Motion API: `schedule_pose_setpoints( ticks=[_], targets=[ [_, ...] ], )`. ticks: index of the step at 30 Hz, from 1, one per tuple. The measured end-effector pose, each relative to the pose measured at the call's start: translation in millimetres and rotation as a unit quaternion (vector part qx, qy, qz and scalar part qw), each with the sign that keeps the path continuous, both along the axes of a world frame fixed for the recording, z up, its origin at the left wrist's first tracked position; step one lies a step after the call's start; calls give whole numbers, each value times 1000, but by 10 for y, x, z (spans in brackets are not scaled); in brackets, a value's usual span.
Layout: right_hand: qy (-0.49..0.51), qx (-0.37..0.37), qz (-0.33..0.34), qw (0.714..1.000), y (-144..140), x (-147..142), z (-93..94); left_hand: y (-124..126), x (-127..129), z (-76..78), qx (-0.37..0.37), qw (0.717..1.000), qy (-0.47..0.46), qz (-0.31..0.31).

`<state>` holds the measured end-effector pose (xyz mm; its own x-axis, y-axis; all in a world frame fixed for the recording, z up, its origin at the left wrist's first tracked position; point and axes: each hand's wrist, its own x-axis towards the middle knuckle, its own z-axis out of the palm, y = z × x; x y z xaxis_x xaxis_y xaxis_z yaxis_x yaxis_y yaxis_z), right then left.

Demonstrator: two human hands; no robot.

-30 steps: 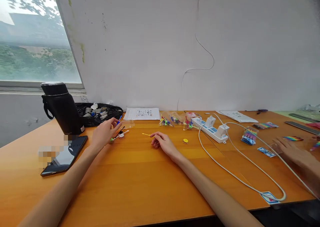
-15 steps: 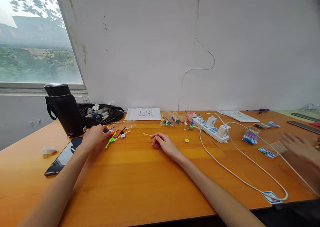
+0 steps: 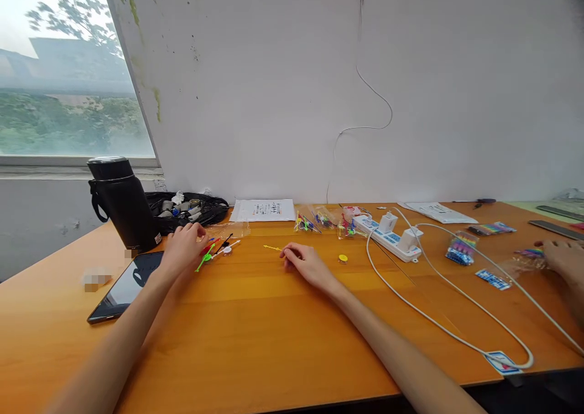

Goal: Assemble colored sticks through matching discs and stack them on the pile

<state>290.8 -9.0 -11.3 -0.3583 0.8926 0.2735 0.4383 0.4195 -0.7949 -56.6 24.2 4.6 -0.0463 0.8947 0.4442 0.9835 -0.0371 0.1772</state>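
Note:
My right hand (image 3: pixel 306 264) rests over the table with thumb and fingers pinched on a thin yellow arrow (image 3: pixel 272 248), its point facing left. Further left, my left hand (image 3: pixel 183 247) has its fingers curled beside a small pile of plastic arrow spinners; whatever is in those fingertips is hidden. That pile includes a green arrow (image 3: pixel 206 258), a black arrow (image 3: pixel 225 241) and a white arrow spinner (image 3: pixel 227 251). Red and blue bits show next to the fingers. A round yellow disc (image 3: pixel 342 259) lies to the right of my right hand.
A black flask (image 3: pixel 125 204) and a phone (image 3: pixel 125 286) stand and lie at left, near a black plastic bag (image 3: pixel 212 206). Bagged spinners (image 3: pixel 323 217) lie behind. A power strip (image 3: pixel 393 243) with looping cables is at right, near another person's hand (image 3: pixel 566 262).
My left hand has shifted slightly right; the blue arrow by its fingers is now mostly hidden. My right hand keeps the yellow arrow. The other person's hand moved right, onto a colourful packet.

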Motion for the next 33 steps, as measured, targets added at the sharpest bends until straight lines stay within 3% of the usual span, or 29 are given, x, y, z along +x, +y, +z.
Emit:
schedule_pose_setpoints(
  ticks=[2,4,8,10,13,15,18,21,23,25,29,33],
  targets=[
    [-145,100,-86,981,-14,132,149,1,137,31,41,995,-59,-68],
    [-267,138,-168,939,-5,304,276,-30,306,64,40,982,-121,-140],
    [-401,110,-267,869,50,680,355,-174,629,89,-39,964,-153,-213],
    [-430,59,-282,855,70,840,327,-255,747,87,-74,957,-144,-239],
    [-422,-33,-259,868,87,981,286,-350,876,75,-95,937,-140,-305],
    [-407,-51,-221,885,96,971,278,-388,955,51,-108,921,-159,-339],
    [-346,10,-140,928,91,758,263,-422,1098,-28,-157,873,-267,-377],
    [-165,118,-13,979,19,372,199,-451,1242,-130,-226,782,-410,-411],
    [-77,151,58,984,-66,118,136,-465,1307,-188,-252,738,-459,-426],
    [-52,172,97,979,-150,-64,82,-463,1336,-234,-262,711,-478,-443],
    [-37,178,127,975,-221,-160,40,-413,1329,-313,-278,682,-507,-449],
    [-81,203,40,975,-153,-57,15,-353,1293,-347,-259,675,-551,-417]
  ],
)
